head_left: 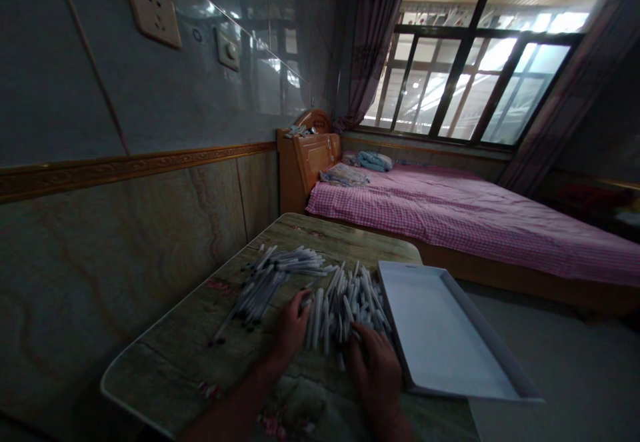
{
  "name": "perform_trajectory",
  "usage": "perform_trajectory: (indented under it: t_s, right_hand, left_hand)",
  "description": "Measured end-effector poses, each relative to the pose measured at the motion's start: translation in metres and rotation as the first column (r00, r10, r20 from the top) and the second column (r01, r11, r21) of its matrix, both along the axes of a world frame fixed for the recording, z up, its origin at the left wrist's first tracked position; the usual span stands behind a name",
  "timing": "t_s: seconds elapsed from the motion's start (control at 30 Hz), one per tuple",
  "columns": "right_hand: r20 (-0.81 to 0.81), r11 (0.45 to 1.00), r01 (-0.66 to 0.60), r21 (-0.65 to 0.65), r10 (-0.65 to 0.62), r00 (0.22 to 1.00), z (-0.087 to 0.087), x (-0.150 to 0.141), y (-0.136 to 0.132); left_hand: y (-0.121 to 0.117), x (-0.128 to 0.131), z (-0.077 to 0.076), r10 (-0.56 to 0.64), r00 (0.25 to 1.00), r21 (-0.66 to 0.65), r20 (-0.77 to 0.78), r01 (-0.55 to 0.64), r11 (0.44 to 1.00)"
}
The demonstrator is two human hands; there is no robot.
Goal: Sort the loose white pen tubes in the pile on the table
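So, pens [326, 322]: spread over the middle of the table [155, 369] in two loose piles, the hands at their near side.
Left hand [290, 327]: between the left pile [265, 289] and the right pile [369, 295], thumb and forefinger bent toward each other with little gap; something pale shows by the fingertips, but I cannot tell whether it is gripped.
Right hand [377, 362]: at the near edge of the right pile, fingers curled and bunched close to the pen ends; I cannot tell whether one is pinched.
Left pile: slim greyish pens with dark ends, some slanting toward the near left, others lying across the far side.
Right pile: whiter pens at mixed angles, reaching to the tray [445, 329].
Tray: white, shallow, just beside the right pile, its right side jutting past the table edge.
Tabletop: greenish and marbled, with red flower prints and a pale rim.
Beyond: a bed [465, 209] with a pink checked cover, its wooden headboard [320, 155] near the tiled wall [165, 229]; a dark-framed window [450, 82] behind.
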State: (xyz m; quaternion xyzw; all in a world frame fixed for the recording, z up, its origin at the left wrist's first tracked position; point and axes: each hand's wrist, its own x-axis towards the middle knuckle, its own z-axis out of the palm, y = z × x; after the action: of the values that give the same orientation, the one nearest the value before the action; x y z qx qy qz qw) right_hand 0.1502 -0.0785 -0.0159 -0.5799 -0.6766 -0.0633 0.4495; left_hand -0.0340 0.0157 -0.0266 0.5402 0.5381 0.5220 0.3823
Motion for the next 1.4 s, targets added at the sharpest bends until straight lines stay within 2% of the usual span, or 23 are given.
perform_trajectory:
  t_s: [0.1,0.27,0.5,0.6,0.77,0.93,1.03,1.23,1.3,1.4]
  right_hand:
    - [0.008,0.999,0.031,0.018,-0.031,0.999,0.001,0.004,0.001]
    - [0.073,0.996,0.090,0.016,-0.091,0.993,0.001,0.008,0.001]
    - [0.144,0.986,0.166,0.021,-0.167,0.975,-0.005,0.015,0.008]
    - [0.178,0.976,0.215,0.020,-0.215,0.960,-0.007,0.014,0.010]
    - [0.259,0.961,0.277,-0.007,-0.265,0.929,-0.009,0.012,0.012]
    - [0.260,0.961,0.275,-0.037,-0.256,0.931,-0.008,0.011,0.011]
    - [0.242,0.962,0.269,-0.044,-0.251,0.937,-0.007,0.011,0.009]
    - [0.236,0.965,0.258,-0.052,-0.239,0.942,-0.010,0.014,0.009]
    - [0.239,0.966,0.255,-0.043,-0.238,0.941,-0.011,0.014,0.010]
    - [0.256,0.972,0.232,-0.021,-0.219,0.941,-0.013,0.013,0.010]
  left_hand:
    - [-0.001,0.002,-0.005,-0.051,0.996,0.030,-0.079,0.054,0.998]
    - [-0.002,0.002,-0.003,-0.056,0.973,0.115,-0.225,0.084,0.990]
    - [-0.002,0.005,-0.008,-0.123,0.949,0.156,-0.291,0.174,0.972]
    - [-0.004,0.005,-0.007,-0.189,0.935,0.155,-0.301,0.244,0.957]
    - [-0.009,0.004,-0.003,-0.316,0.833,0.124,-0.454,0.411,0.903]
    - [-0.010,0.005,-0.006,-0.243,0.761,0.135,-0.601,0.397,0.908]
    - [-0.011,0.006,-0.009,-0.286,0.728,0.091,-0.623,0.431,0.898]
    - [-0.015,0.005,-0.003,-0.431,0.635,0.038,-0.641,0.587,0.808]
    - [-0.016,0.005,-0.001,-0.445,0.628,0.028,-0.638,0.597,0.802]
    - [-0.016,0.004,0.001,-0.449,0.659,0.024,-0.604,0.578,0.816]
